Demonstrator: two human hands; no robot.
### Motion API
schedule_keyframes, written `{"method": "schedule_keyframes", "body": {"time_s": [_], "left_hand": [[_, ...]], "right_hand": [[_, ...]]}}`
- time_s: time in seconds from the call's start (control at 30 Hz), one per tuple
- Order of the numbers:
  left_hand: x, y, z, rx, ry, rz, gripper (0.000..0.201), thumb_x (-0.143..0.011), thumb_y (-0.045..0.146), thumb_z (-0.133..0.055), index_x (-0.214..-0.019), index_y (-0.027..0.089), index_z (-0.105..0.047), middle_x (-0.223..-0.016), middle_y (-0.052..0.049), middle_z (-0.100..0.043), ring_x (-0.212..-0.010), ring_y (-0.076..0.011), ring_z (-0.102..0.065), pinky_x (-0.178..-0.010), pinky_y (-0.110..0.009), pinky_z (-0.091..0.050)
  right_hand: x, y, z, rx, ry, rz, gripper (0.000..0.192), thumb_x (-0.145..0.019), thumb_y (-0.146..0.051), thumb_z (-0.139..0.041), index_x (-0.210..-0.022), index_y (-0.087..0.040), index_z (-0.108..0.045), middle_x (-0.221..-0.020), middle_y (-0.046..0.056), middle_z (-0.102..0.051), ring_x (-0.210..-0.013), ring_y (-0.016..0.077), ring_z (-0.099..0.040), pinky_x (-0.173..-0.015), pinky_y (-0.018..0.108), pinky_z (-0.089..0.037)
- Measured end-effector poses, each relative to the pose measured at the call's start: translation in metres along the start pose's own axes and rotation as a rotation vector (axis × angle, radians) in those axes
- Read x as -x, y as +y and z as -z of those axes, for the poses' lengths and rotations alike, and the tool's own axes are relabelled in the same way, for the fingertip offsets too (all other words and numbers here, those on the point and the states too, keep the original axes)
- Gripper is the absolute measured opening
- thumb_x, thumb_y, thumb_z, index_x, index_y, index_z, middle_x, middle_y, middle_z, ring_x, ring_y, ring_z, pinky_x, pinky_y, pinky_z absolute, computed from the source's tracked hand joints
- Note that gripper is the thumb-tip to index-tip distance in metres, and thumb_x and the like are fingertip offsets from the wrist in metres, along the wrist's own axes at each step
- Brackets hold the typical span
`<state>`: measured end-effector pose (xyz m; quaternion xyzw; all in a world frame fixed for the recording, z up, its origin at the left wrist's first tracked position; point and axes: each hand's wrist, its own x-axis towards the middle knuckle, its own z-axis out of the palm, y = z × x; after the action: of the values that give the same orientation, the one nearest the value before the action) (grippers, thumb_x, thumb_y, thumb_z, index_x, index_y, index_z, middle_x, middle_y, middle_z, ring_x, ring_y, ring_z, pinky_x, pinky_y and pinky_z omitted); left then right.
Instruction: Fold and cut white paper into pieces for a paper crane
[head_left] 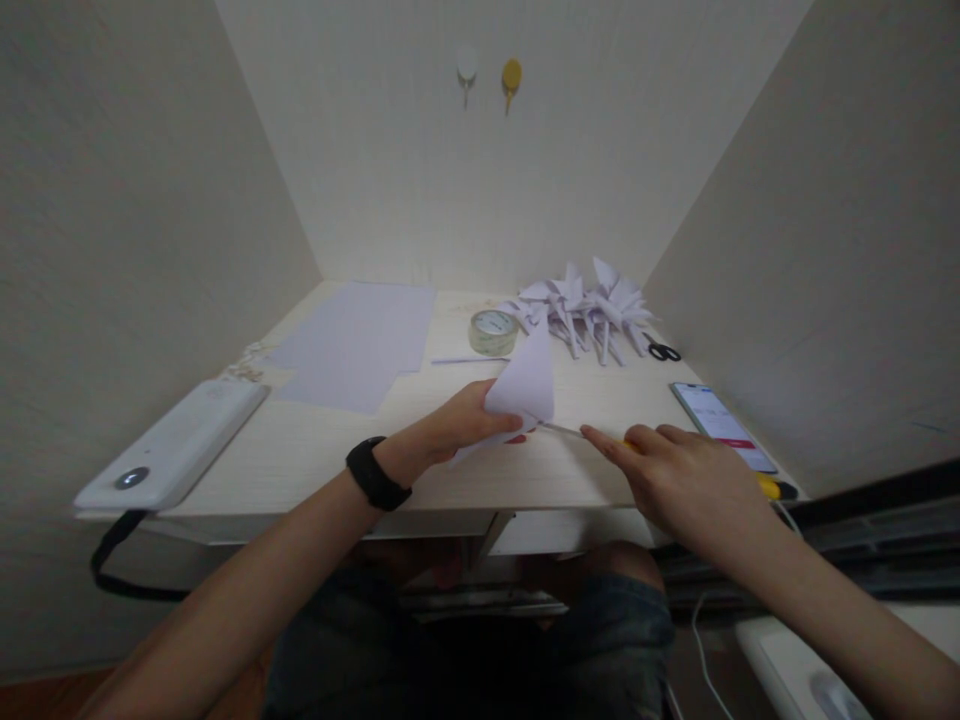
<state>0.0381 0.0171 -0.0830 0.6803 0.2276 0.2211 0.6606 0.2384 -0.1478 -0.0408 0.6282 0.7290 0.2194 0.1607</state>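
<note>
My left hand (480, 415) is closed on a folded piece of white paper (529, 375), thumb on top, above the front middle of the desk. From the right, my right hand (679, 470) grips a thin-shafted tool (561, 430), seemingly a screwdriver, with a bit of yellow handle showing under the fingers. My right index finger lies along the shaft. The tool's tip meets the paper beside my left fingertips; whether it pierces the paper is unclear. Just behind the paper are a roll of clear tape (493, 332) and a thin paper stick (469, 360).
White paper sheets (360, 335) lie at the left. Several paper pinwheels (589, 305) are heaped at the back right, near black scissors (664, 350). A phone (721, 425) and a yellow-and-black object (776, 488) are at the right edge. A white device (172, 445) occupies the left corner.
</note>
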Motion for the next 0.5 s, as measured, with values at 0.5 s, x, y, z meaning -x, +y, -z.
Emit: {"method": "schedule_keyframes", "body": {"time_s": [0.5], "left_hand": [[0.0015,-0.0006,-0.0068,-0.036,0.138,-0.054,0.036,-0.067,0.02,-0.073,-0.101,0.012,-0.064,-0.1,-0.01,-0.072,-0.086,-0.0212,-0.066,-0.084,-0.039,-0.051]], "right_hand": [[0.004,-0.0099,-0.0092,-0.06,0.01,-0.082,0.06,-0.085,-0.016,-0.053,-0.143,-0.027,-0.047,-0.084,0.006,-0.072,-0.058,0.0183,-0.065,-0.047,0.026,-0.035]]}}
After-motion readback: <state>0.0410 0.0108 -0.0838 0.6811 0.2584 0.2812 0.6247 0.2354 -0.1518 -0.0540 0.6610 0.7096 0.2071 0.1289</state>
